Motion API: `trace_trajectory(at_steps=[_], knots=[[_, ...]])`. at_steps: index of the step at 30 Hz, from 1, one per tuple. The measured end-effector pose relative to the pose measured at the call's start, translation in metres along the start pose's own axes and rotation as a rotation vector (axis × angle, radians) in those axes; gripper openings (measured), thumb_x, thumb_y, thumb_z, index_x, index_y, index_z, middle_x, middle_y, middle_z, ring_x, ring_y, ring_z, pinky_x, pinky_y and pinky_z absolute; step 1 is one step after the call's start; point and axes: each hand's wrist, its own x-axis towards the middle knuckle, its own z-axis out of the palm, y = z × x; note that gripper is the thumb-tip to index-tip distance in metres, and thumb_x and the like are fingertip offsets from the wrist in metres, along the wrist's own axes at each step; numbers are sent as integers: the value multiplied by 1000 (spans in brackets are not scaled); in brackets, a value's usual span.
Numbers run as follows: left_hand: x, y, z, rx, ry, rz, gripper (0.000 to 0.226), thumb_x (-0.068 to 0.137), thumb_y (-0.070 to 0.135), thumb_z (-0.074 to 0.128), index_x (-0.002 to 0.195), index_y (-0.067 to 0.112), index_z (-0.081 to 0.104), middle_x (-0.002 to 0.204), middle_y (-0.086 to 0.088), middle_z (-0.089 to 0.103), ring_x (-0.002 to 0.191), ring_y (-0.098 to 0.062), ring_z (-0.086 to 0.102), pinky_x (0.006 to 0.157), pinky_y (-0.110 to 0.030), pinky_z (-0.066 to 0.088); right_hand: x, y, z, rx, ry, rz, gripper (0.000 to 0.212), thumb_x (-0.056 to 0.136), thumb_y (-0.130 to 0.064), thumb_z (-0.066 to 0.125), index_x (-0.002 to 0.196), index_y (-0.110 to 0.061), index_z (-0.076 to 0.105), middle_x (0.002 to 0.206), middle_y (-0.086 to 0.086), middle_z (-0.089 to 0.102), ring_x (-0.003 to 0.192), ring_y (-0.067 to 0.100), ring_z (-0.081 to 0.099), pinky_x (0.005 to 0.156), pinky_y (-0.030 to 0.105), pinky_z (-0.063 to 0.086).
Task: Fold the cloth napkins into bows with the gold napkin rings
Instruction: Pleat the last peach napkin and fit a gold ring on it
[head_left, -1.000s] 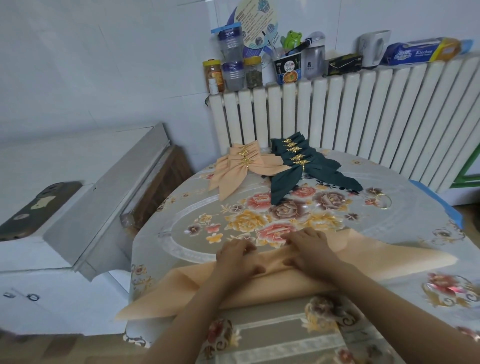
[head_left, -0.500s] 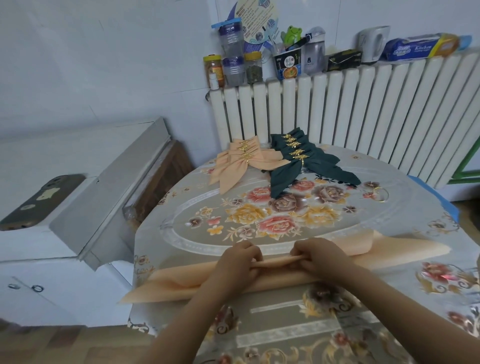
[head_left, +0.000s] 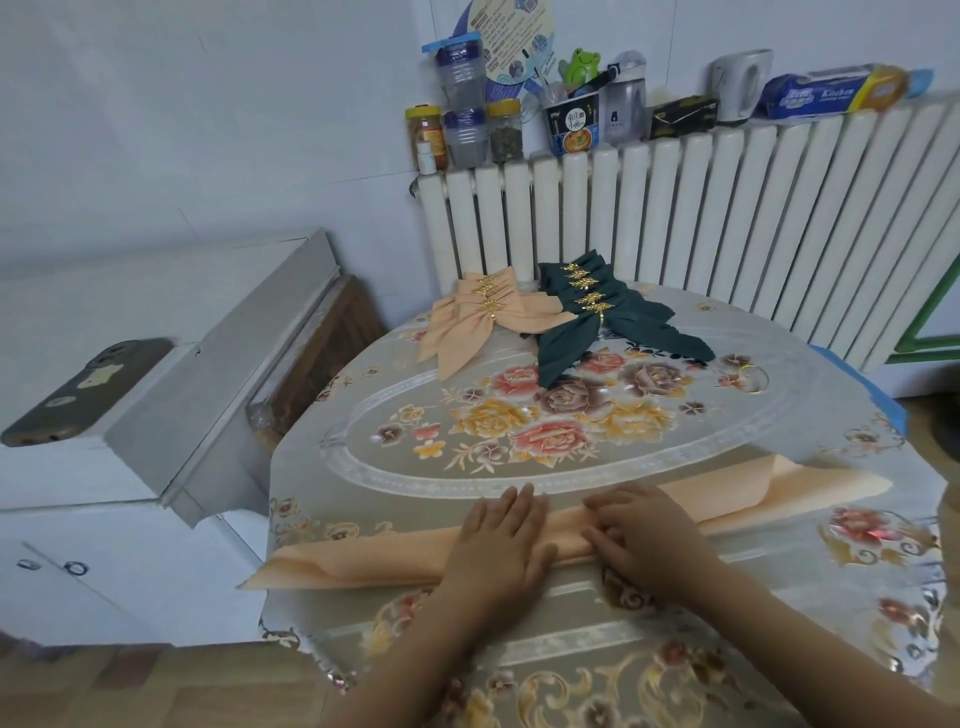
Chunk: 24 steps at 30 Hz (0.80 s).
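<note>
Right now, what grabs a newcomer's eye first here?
Both hands, the left hand and right hand, press flat on a long peach napkin folded into a band across the near edge of the floral table. At the far edge lie finished peach bows and dark green bows with gold rings.

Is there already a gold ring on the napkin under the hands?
No, the peach napkin under both hands is a bare folded strip; a loose gold ring lies far off on the table.

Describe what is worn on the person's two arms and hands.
Nothing is worn on either one as far as the view shows. The left hand and right hand are bare, with no gloves, rings or watch visible. Both forearms are bare too, with no sleeves in view up to the picture's edge.
</note>
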Motion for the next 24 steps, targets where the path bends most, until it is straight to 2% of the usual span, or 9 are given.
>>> trace_trajectory(at_steps=[2, 4, 7, 11, 13, 15, 18, 20, 24], knots=[[2, 1, 0, 17, -11, 11, 58, 100, 47, 13, 151, 25, -5, 158, 5, -10, 144, -11, -13, 117, -37, -10, 7, -10, 3, 135, 60, 20, 23, 85, -29, 57, 91, -14, 74, 103, -2, 65, 92, 12, 57, 86, 22, 46], [2, 0, -1, 4, 0, 32, 56, 101, 44, 13, 151, 25, -1, 159, 5, -7, 144, -10, -12, 117, -37, -9, 16, -27, 6, 384, 75, 135, 12, 86, -14, 62, 94, -13, 70, 94, -4, 60, 78, 7, 57, 73, 13, 46], [-4, -6, -3, -88, 31, 41, 55, 98, 39, 12, 151, 25, 12, 159, 7, 5, 144, -5, -2, 117, -29, -5, 25, -43, 15, 691, 11, 391, 12, 84, -8, 61, 93, -16, 64, 82, -2, 66, 71, 10, 62, 70, 19, 52], [-19, -30, -1, -181, 168, -115, 59, 89, 45, 19, 144, 31, 34, 153, 7, 27, 140, -10, 21, 110, -21, 10, 27, -47, 22, 554, -12, 383, 12, 79, -16, 67, 88, -24, 63, 83, -6, 58, 78, 9, 55, 63, 11, 38], [-24, -44, -4, -211, 180, -215, 46, 92, 47, 39, 136, 33, 45, 140, 3, 40, 129, -16, 34, 106, -25, 21, 28, -53, 24, 506, -52, 347, 14, 75, -22, 72, 85, -30, 65, 84, -7, 51, 76, 6, 51, 63, 13, 36], [-23, -51, -12, -275, 144, -292, 41, 85, 46, 59, 125, 36, 52, 126, 4, 46, 121, -17, 38, 102, -28, 29, 29, -61, 25, 489, -96, 331, 16, 74, -28, 74, 87, -34, 69, 88, -6, 48, 78, 6, 51, 64, 13, 35], [-19, -55, -23, -270, 96, -347, 36, 73, 55, 68, 101, 36, 53, 105, 9, 49, 108, -15, 44, 90, -31, 38, 32, -68, 27, 423, -114, 334, 19, 74, -34, 74, 93, -35, 72, 91, -6, 46, 85, 11, 52, 74, 20, 37], [-19, -60, -29, -300, 95, -362, 39, 66, 58, 73, 89, 33, 53, 96, 9, 51, 98, -14, 48, 85, -32, 44, 34, -71, 27, 401, -125, 328, 21, 73, -37, 75, 94, -38, 71, 90, -8, 44, 85, 10, 51, 75, 20, 35], [-17, -64, -38, -287, 22, -357, 46, 62, 62, 73, 85, 27, 53, 87, 8, 59, 83, -11, 55, 70, -28, 46, 33, -71, 27, 356, -185, 301, 34, 77, -43, 72, 110, -41, 66, 92, -9, 39, 88, 10, 47, 81, 17, 34]])
